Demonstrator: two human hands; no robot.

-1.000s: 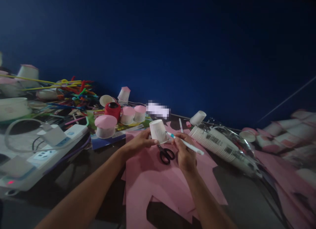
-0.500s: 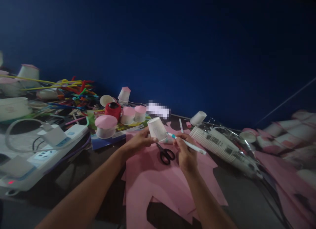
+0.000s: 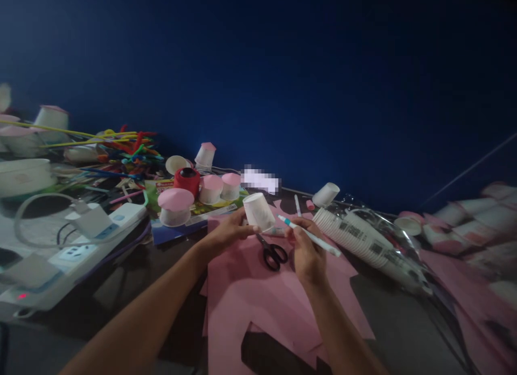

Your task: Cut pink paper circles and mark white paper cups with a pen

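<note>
My left hand [image 3: 232, 229] grips a white paper cup [image 3: 259, 210], tilted with its narrow end up. In my right hand [image 3: 309, 251] is a white marker pen [image 3: 319, 241] with a teal band near its tip. The tip points at the cup's right side, a small gap away from it. Black-handled scissors [image 3: 273, 256] lie on the pink paper sheets [image 3: 242, 294] below the cup, their blades partly hidden by cup and hand. Behind my right hand lie a slim white pen [image 3: 298, 205] and a small pink piece [image 3: 310, 205].
Pink-topped cups [image 3: 175, 200] and a red object [image 3: 187, 182] stand at left on a colourful packet. A white power strip [image 3: 76, 256] is further left, near bundled pipe cleaners [image 3: 133, 148]. A wrapped stack of cups [image 3: 359, 235] lies at right, beside more cups [image 3: 464, 229].
The marker tip has drawn back from the cup slightly to the right. My left hand still holds the cup in much the same pose. The whole view has shifted a little.
</note>
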